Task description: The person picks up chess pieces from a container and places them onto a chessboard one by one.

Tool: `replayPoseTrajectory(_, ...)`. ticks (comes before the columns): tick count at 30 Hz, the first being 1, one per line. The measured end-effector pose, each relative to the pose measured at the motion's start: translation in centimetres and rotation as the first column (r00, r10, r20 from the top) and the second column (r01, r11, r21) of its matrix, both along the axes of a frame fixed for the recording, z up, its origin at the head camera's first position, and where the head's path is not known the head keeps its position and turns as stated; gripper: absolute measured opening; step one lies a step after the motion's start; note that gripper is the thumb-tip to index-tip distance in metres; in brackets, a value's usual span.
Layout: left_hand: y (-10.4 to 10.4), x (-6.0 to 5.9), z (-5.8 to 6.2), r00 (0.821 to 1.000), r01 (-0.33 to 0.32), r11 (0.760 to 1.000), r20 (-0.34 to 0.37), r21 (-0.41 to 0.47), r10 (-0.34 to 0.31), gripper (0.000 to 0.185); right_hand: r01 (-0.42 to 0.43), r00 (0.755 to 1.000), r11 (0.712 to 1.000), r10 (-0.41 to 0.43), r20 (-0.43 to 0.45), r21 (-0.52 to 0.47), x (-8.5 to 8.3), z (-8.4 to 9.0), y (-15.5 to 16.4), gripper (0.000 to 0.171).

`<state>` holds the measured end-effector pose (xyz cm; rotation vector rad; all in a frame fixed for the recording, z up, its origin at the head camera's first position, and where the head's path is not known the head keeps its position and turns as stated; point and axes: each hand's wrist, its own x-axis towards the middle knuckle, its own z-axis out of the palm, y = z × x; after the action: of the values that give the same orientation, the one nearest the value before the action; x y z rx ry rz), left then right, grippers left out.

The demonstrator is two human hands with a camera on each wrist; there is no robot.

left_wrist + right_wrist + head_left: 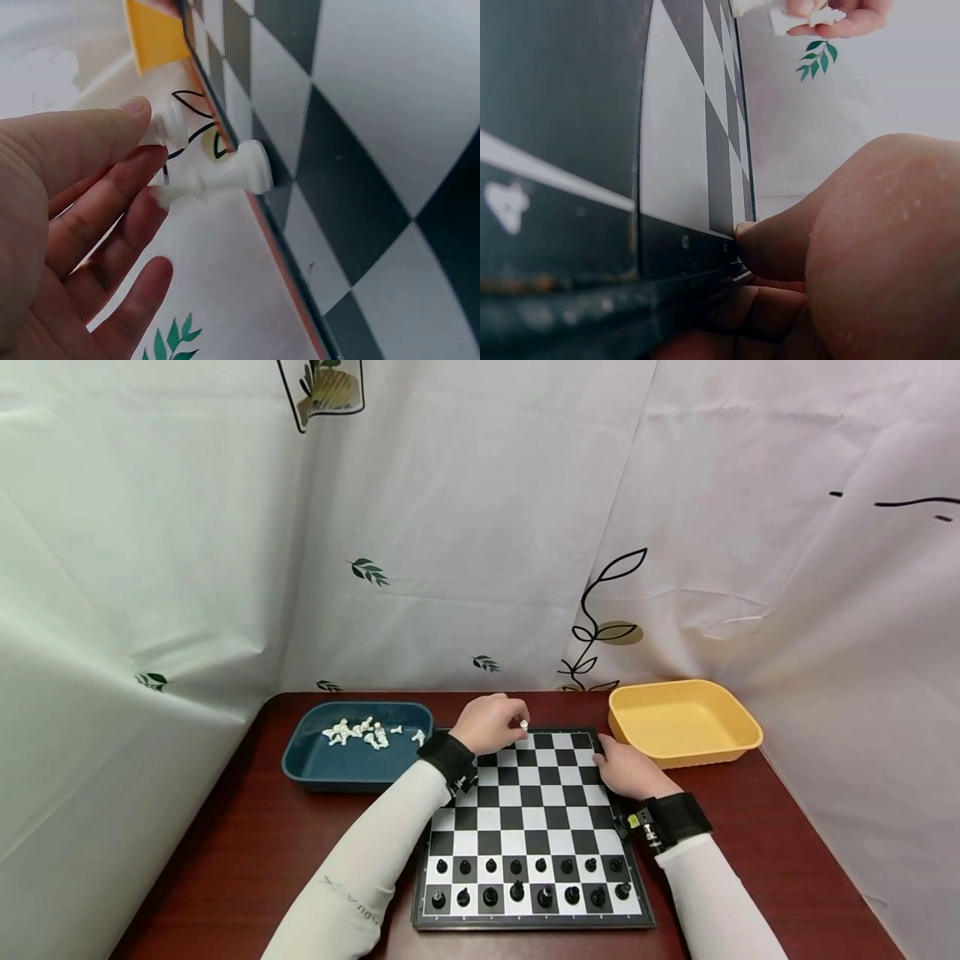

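Observation:
My left hand (491, 722) is over the far edge of the chessboard (532, 793) and pinches a white chess piece (523, 724) in its fingertips. The left wrist view shows this hand (150, 165) holding two white pieces: one (225, 176) with its base at the board's rim (360, 112), the other (166, 124) under the thumb. My right hand (630, 768) lies on the board's right rim. In the right wrist view its thumb (855, 247) presses the rim (682, 150) and its fingers curl beneath. Two rows of black pieces (525, 878) stand on the near side.
A blue tray (300, 760) at the back left holds several loose white pieces (367, 732). A yellow tray (682, 722) stands at the back right, close to the board's corner. White patterned sheets wall in the dark red table (247, 852).

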<state>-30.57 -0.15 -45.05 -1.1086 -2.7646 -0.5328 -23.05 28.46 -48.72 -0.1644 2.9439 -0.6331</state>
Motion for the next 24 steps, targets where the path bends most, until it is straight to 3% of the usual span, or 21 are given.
replayPoseTrajectory(13,0.7,-0.9,-1.6,1.000,0.021,0.999,0.013,-0.038,-0.020,0.015,0.021,1.000,1.000,-0.021,0.004,-0.014,-0.3,-0.5,0.2,0.059)
replayPoseTrajectory(19,0.9,-0.9,-1.9,1.000,0.029,0.998,-0.005,-0.051,-0.029,0.014,0.022,1.000,1.000,-0.022,0.012,-0.003,-0.1,-0.1,0.0,0.058)
replayPoseTrajectory(24,1.0,-1.0,-2.0,1.000,0.011,0.999,0.021,-0.042,-0.010,0.016,0.029,0.999,1.000,-0.029,0.023,-0.006,0.0,0.0,-0.2,0.058)
